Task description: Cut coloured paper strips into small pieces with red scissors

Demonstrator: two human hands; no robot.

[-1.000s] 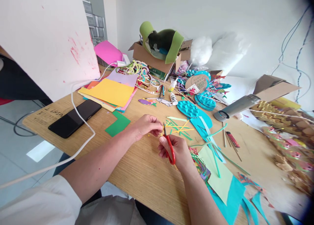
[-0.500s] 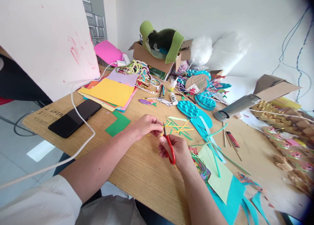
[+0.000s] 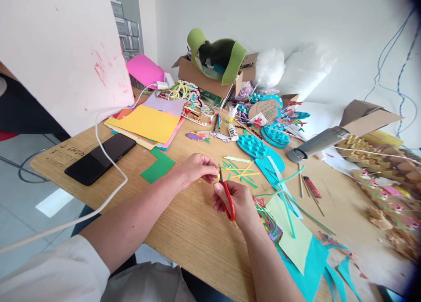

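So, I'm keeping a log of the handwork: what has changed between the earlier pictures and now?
Nothing has visibly moved, and nothing was taken hold of or let go. The right hand still holds the red scissors, the left hand stays close beside them, and the yellow strips, phone and metal flask lie where they were.

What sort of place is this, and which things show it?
Probably a craft workspace, judging by the stack of coloured paper sheets and narrow green and yellow paper strips on the brown wood-grain table, and the red-handled metal scissors in the right hand.
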